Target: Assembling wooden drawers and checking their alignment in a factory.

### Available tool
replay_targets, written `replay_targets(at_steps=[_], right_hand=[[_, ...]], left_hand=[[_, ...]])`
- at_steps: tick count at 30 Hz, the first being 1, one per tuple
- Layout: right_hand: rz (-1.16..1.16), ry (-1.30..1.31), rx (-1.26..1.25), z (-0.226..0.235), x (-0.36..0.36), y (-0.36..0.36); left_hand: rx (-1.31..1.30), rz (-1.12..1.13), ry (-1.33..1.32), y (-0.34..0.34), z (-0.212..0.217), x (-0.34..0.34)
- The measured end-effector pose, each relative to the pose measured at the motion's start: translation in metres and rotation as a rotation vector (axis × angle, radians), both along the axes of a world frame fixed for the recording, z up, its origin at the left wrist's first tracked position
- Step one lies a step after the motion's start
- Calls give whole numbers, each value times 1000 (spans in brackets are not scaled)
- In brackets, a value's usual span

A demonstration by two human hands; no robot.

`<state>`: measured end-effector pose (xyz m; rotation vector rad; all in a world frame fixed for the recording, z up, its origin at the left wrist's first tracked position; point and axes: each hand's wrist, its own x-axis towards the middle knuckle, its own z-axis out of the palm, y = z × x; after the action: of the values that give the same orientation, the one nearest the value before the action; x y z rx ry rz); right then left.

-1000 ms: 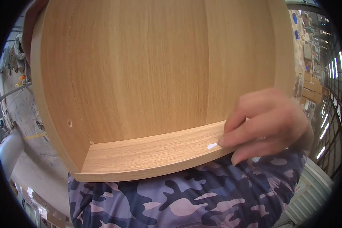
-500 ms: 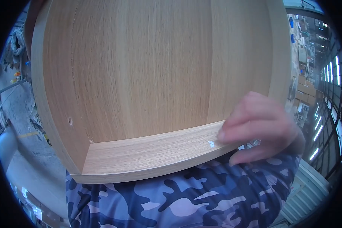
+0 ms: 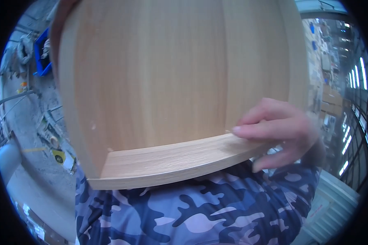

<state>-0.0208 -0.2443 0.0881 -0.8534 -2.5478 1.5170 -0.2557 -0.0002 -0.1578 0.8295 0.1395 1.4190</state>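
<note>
right hand (image 3: pixel 280 132) grips near edge of light wooden cabinet (image 3: pixel 167 81), above camouflage garment (image 3: pixel 200 212).

Grey workshop floor (image 3: pixel 32 118), bright windows (image 3: pixel 362 75) rightward.
</note>
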Motion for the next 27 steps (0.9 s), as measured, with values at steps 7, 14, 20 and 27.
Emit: replay_targets(at_steps=[7, 14, 20, 27], right_hand=[[-105, 88, 104, -5, -50, 9], [72, 50, 217, -8, -103, 38], [411, 16, 552, -24, -121, 37], [553, 105, 752, -47, -138, 41]], left_hand=[[9, 136, 373, -35, 42, -147], [-437, 199, 317, -139, 99, -112], [-460, 224, 221, -195, 128, -97], [-371, 236, 158, -186, 141, -89]])
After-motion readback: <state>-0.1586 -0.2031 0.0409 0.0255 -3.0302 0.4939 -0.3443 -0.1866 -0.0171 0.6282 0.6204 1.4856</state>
